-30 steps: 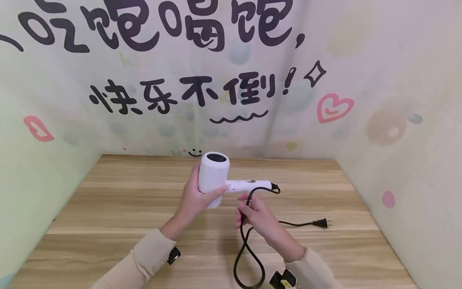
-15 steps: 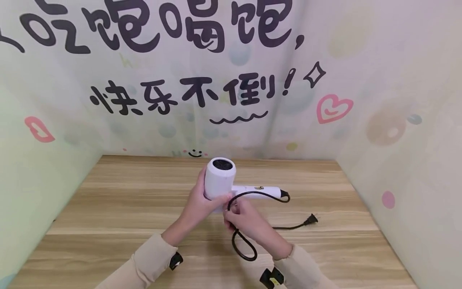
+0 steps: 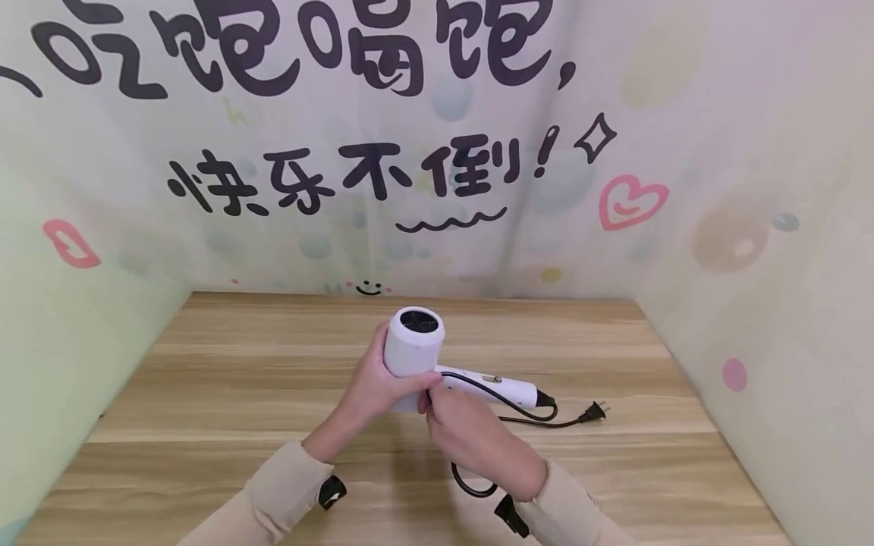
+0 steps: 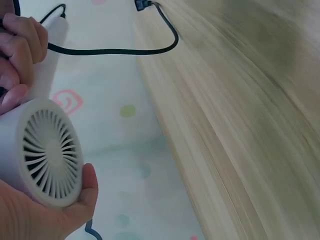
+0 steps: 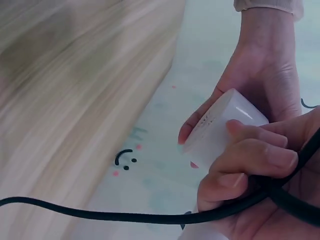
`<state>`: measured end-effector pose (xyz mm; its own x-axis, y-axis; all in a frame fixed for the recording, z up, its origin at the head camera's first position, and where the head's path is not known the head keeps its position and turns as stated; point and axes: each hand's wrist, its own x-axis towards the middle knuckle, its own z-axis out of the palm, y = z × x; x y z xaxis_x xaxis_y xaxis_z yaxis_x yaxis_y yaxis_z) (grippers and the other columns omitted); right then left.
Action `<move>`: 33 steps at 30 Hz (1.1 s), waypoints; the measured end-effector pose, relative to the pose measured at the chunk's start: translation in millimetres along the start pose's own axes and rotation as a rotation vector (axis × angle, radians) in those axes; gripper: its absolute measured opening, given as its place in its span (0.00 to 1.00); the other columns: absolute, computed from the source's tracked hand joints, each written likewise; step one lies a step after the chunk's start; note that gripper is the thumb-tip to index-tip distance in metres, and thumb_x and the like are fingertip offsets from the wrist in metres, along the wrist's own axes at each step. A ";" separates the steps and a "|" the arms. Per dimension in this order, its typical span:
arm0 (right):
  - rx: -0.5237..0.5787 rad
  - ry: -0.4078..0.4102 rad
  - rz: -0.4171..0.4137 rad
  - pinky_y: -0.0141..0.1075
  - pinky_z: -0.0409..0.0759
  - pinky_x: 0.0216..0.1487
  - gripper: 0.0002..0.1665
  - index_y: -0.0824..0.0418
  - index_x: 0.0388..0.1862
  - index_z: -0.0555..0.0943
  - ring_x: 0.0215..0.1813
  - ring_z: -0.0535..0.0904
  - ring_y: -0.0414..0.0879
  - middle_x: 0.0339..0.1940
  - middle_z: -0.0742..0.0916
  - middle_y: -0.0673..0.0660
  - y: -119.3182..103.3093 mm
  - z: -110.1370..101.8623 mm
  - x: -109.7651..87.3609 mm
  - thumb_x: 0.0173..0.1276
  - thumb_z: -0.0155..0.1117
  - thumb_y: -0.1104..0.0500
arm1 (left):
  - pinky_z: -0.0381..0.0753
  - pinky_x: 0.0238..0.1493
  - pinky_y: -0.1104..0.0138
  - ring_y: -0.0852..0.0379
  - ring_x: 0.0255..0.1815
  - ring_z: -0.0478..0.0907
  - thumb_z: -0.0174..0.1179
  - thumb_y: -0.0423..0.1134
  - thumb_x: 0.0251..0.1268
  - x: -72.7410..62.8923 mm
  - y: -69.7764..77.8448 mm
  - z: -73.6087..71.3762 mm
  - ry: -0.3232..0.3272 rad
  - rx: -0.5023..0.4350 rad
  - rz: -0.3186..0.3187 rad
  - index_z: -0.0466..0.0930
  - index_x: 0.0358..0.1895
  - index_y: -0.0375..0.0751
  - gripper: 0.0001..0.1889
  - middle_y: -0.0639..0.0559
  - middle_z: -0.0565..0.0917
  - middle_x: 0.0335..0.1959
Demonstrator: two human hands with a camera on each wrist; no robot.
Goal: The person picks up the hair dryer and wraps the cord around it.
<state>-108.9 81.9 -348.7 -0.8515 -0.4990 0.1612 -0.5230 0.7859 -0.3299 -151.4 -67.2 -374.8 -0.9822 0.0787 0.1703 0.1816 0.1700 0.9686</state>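
The hair dryer [image 3: 413, 355] was above the table [image 3: 239, 364], gripped by the curled fingers of the left hand [image 3: 369, 388]; those of the right hand [image 3: 464, 428] curled round the cord [image 5: 125, 217]. Steady support and gentle bends seemed wise.

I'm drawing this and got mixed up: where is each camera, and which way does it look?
Head: worn on the head, looking forward and down at the table and hair dryer; left hand, right hand and sleeves show.
Left wrist: on that wrist, facing the hair dryer's round grille; both hands partly show.
Right wrist: on that wrist, facing the cord in the right hand; both hands and one sleeve show.
Wrist views share: hair dryer, cord, hands.
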 end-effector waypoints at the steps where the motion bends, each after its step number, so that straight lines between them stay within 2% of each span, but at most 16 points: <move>1: -0.021 0.008 -0.005 0.33 0.71 0.23 0.05 0.59 0.34 0.73 0.24 0.74 0.42 0.22 0.78 0.50 -0.7 -0.4 -0.2 0.66 0.49 0.66 | 0.74 0.45 0.62 0.51 0.42 0.75 0.74 0.35 0.39 -0.2 0.2 0.2 0.012 -0.008 0.000 0.59 0.63 0.47 0.44 0.45 0.77 0.48; 7: -0.071 0.074 -0.009 0.35 0.67 0.18 0.02 0.60 0.34 0.70 0.20 0.74 0.45 0.18 0.76 0.51 -5.8 -3.3 -3.4 0.68 0.50 0.64 | 0.76 0.41 0.64 0.55 0.39 0.75 0.69 0.29 0.44 0.6 2.0 1.1 0.119 -0.174 -0.060 0.56 0.63 0.42 0.41 0.42 0.75 0.47; 10: -0.111 0.110 -0.016 0.36 0.65 0.15 0.06 0.61 0.33 0.68 0.17 0.73 0.48 0.14 0.73 0.51 -6.0 -4.8 -5.5 0.71 0.50 0.61 | 0.77 0.42 0.64 0.56 0.40 0.76 0.68 0.30 0.45 0.8 4.7 0.6 0.121 -0.219 -0.092 0.57 0.61 0.41 0.38 0.42 0.75 0.47; 16: -0.181 0.167 -0.025 0.37 0.65 0.15 0.11 0.60 0.30 0.68 0.17 0.73 0.47 0.13 0.72 0.50 -1.6 -7.6 -5.4 0.72 0.49 0.56 | 0.77 0.44 0.63 0.53 0.43 0.76 0.68 0.33 0.47 -2.5 9.4 -0.7 0.045 -0.204 -0.088 0.58 0.59 0.41 0.35 0.41 0.75 0.48; 20: -0.177 0.159 -0.022 0.37 0.65 0.15 0.11 0.59 0.30 0.70 0.18 0.72 0.47 0.13 0.72 0.49 -1.8 -10.6 -4.9 0.72 0.49 0.55 | 0.76 0.45 0.63 0.51 0.45 0.74 0.68 0.34 0.47 -5.2 12.3 -0.8 0.019 -0.194 -0.072 0.57 0.61 0.41 0.37 0.42 0.74 0.50; 24: -0.222 0.128 0.011 0.39 0.67 0.16 0.10 0.59 0.30 0.73 0.18 0.74 0.48 0.14 0.76 0.52 -5.3 -12.7 -4.8 0.71 0.50 0.57 | 0.76 0.44 0.63 0.50 0.45 0.74 0.70 0.35 0.44 -6.5 15.6 -0.1 -0.009 -0.160 -0.074 0.55 0.63 0.42 0.41 0.42 0.73 0.50; 29: -0.331 0.085 0.030 0.39 0.69 0.15 0.11 0.59 0.34 0.77 0.19 0.76 0.48 0.15 0.78 0.52 -8.9 -11.8 -5.4 0.70 0.51 0.54 | 0.77 0.44 0.63 0.51 0.43 0.76 0.71 0.31 0.42 -6.1 16.4 1.3 0.023 -0.154 -0.063 0.55 0.63 0.41 0.43 0.41 0.75 0.48; 31: -0.355 0.118 0.004 0.39 0.69 0.15 0.12 0.58 0.34 0.77 0.19 0.76 0.47 0.14 0.77 0.50 -8.8 -10.7 -5.9 0.70 0.51 0.52 | 0.77 0.43 0.63 0.52 0.41 0.76 0.71 0.30 0.41 -5.8 15.8 1.5 0.049 -0.165 -0.071 0.56 0.63 0.42 0.43 0.41 0.76 0.47; 33: -0.370 0.185 -0.035 0.38 0.69 0.14 0.13 0.57 0.31 0.77 0.18 0.76 0.47 0.13 0.75 0.49 -7.4 -9.3 -6.6 0.69 0.53 0.50 | 0.78 0.43 0.63 0.53 0.41 0.77 0.71 0.30 0.41 -5.7 15.4 1.4 0.067 -0.186 -0.088 0.56 0.63 0.43 0.43 0.41 0.76 0.47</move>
<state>-99.8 82.7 -338.6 -0.8076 -0.4801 0.3423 -0.5015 0.8647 0.0296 -142.9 -63.7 -361.2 -0.9960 0.0046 0.0894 0.0893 -0.0115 0.9959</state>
